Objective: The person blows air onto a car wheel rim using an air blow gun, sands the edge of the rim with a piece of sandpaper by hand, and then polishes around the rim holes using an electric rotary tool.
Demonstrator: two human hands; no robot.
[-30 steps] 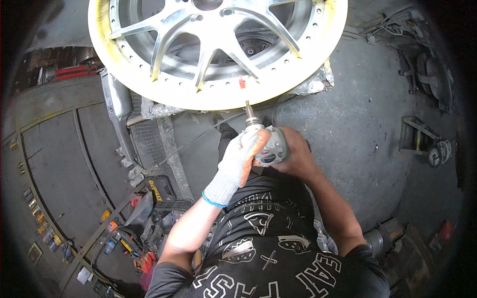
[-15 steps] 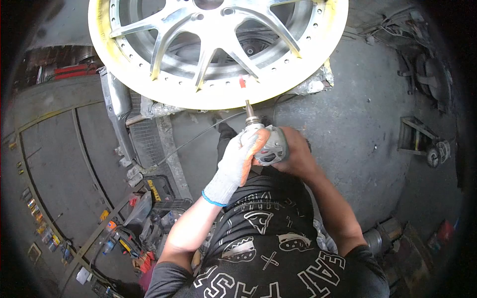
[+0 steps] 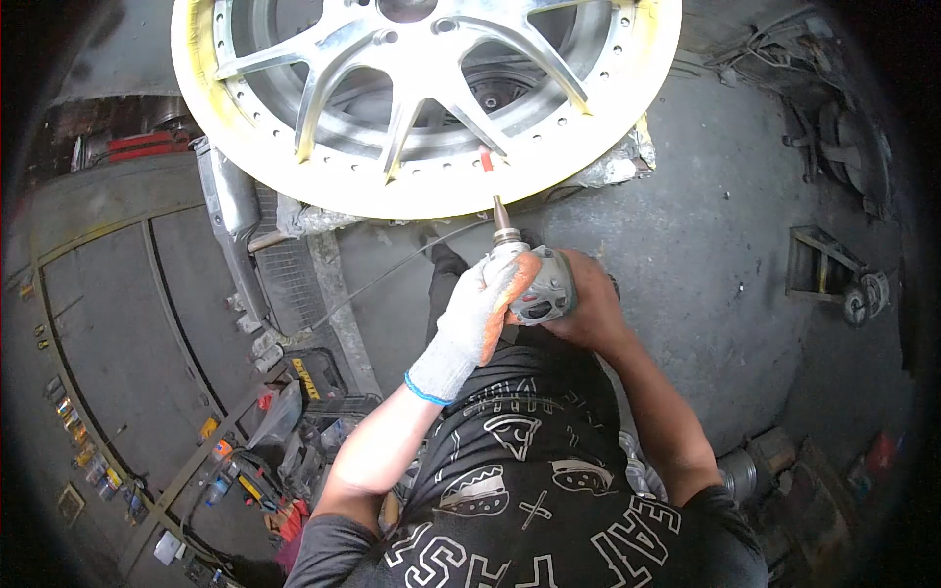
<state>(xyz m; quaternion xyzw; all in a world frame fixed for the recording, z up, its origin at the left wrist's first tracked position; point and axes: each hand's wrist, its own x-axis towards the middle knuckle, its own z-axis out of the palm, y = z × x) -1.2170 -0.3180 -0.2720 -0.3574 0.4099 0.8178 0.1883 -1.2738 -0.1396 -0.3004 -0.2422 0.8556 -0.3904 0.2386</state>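
A large alloy wheel [image 3: 405,127] with silver spokes and a pale yellow rim lies face up at the top of the view. My left hand [image 3: 478,306], in a white glove with orange palm coating, is wrapped round the front of a grey die grinder [image 3: 549,294]. The bare fingers of my right hand [image 3: 594,306] close round its rear body, partly hidden by the tool. From its tapered nose [image 3: 501,213] a small red tip [image 3: 486,160] reaches over the rim's bolt-hole ring near a spoke's end. Whether it touches the metal I cannot tell.
A wrapped support [image 3: 613,171] shows under the wheel's edge. Left of it stands a silver metal part [image 3: 227,206], and a cable [image 3: 392,267] runs across below the wheel. A DeWalt case [image 3: 312,377] and assorted tools lie lower left; a metal frame [image 3: 818,265] stands right.
The grinder and both hands have shifted slightly to the right. Its red tip has moved a little rightward along the rim, closer to the spoke's end. Both hands keep their hold.
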